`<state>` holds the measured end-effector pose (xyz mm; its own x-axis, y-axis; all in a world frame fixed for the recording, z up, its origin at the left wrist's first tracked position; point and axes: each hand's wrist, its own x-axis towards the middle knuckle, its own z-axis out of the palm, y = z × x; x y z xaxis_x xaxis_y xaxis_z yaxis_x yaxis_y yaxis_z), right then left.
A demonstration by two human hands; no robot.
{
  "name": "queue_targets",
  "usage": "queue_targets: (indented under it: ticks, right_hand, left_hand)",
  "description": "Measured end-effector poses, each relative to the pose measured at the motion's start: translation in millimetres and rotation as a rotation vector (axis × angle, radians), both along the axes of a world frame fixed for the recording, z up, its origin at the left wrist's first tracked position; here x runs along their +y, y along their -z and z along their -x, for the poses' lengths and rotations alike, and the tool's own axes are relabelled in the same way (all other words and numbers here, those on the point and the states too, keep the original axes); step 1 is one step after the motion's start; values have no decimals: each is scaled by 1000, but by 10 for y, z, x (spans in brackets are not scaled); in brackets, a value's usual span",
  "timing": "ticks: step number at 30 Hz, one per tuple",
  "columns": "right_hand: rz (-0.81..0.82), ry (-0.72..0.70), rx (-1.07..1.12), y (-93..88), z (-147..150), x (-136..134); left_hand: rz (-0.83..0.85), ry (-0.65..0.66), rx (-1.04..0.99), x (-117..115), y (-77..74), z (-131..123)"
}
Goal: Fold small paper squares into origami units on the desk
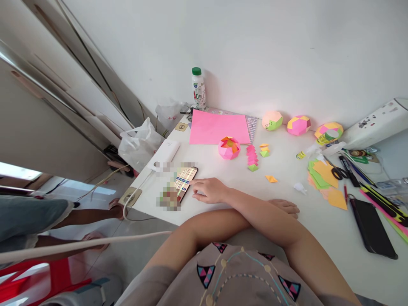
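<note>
My arms are crossed over the table's front edge. My right hand (208, 190) reaches over to the left, fingers loosely bent and apart, its fingertips at the edge of a lit smartphone (185, 180). Beneath the right forearm passes my left arm, and my left hand (283, 207) lies flat on the tabletop, partly hidden. Beyond the hands sit an open pink folded-paper ball (229, 148), a row of pink folded pieces (251, 156), a few orange and green ones (264, 150), and a single orange piece (271, 179). A crumpled white scrap (299, 188) is near my left hand.
Pink paper (219, 127) and a green-capped bottle (198, 89) stand toward the wall, beside finished paper balls (298, 125). Sticky notes (321, 174), scissors (339, 172) and a black case (372, 227) lie right. A white cable (137, 191) hangs left; a person's legs (60, 216) show beyond.
</note>
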<state>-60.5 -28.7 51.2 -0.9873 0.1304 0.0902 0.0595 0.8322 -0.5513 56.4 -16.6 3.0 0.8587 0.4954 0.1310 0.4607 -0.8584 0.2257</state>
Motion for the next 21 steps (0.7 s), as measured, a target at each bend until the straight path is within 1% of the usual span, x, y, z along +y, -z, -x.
queue_targets:
  ticks: [5,13,16,21]
  right_hand:
    - [3,-84,4,2,26,-58]
    - [3,-131,-3,135,125,-97]
    - [-5,-119,3,93,81,-86]
    - [-12,-46,19,-9,-45,-39]
  left_hand:
    - [-6,-5,-31,-6,4,5]
    - [-6,-34,6,-20,-11,-4]
    - [-22,-31,7,-28,-18,7]
    - [-44,-6,-45,-25,15,12]
